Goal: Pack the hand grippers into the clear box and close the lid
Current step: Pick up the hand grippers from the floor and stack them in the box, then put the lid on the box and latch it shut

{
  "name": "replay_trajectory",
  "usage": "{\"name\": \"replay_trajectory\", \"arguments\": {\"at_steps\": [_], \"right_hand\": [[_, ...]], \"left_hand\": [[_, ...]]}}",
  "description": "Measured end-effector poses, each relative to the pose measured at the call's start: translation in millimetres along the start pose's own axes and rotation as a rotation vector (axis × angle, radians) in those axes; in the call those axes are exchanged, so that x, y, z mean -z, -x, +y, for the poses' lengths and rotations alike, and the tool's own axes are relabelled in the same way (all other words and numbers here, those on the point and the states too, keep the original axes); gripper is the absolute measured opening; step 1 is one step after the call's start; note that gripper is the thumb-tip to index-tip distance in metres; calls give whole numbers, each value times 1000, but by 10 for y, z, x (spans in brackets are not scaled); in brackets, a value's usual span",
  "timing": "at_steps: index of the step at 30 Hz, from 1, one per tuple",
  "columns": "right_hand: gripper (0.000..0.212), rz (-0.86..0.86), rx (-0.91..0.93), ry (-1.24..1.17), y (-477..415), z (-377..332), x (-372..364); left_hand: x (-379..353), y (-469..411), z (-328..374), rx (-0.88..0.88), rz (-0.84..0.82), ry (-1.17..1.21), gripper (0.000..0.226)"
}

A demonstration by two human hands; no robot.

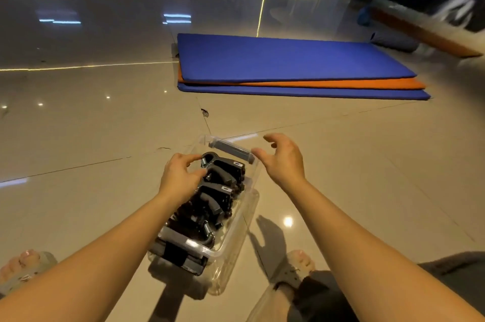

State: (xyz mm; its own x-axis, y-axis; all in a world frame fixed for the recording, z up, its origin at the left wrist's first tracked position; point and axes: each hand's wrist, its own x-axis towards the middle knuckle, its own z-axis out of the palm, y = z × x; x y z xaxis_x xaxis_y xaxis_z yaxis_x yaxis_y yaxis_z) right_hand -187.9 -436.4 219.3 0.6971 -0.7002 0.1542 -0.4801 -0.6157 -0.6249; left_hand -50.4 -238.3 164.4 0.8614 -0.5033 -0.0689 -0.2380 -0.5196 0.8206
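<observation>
Leftward first, on the tiled floor [78, 190]: left hand [181, 177], fingers bent over the far end of the hand grippers [217, 190], touching or nearly so; cannot tell whether pinching one or only pressing down. Centre: clear box [236, 248] on the floor between the feet [299, 261], crammed along its length with the black grippers, with a grey latch [232, 151] at the far end and another at the near end. Cannot tell through the glare whether lidded yet. Rightward: right hand [283, 161], released, fingers spread and loosely curved, holding nothing, just beside the box's far right corner. Beyond and further right, stacked blue and orange mats [288, 64].

Risks, as a judgement: pressing down over a proud handle or spring and jamming the lid askew, leaving the latches uncaught; pushing on one end only and tipping or skidding the box on glossy tile; trapping a fingertip under the rim.
</observation>
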Motion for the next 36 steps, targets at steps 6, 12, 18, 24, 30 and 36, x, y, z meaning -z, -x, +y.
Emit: {"name": "replay_trajectory", "arguments": {"at_steps": [6, 12, 18, 24, 30, 36], "right_hand": [[57, 124, -190, 23, 220, 290, 1309], [61, 122, -438, 88, 1091, 980, 2089], [60, 96, -668, 83, 1941, 1517, 2095], [53, 27, -879, 66, 2697, 2284, 1691], [37, -134, -1063, 103, 3399, 2818, 866], [34, -219, -1092, 263, 3702, 3039, 333]], "left_hand": [[-627, 565, 958, -264, -215, 3, 33], [-1291, 1231, 1519, -379, -432, -81, 34], [-1941, 1827, 1421, -346, -595, -36, 38], [-2607, 2157, 937, -293, -696, -151, 47], [-3190, 2221, 321, -227, -809, -261, 64], [-3534, 2204, 26, -101, -984, -260, 78]]}}
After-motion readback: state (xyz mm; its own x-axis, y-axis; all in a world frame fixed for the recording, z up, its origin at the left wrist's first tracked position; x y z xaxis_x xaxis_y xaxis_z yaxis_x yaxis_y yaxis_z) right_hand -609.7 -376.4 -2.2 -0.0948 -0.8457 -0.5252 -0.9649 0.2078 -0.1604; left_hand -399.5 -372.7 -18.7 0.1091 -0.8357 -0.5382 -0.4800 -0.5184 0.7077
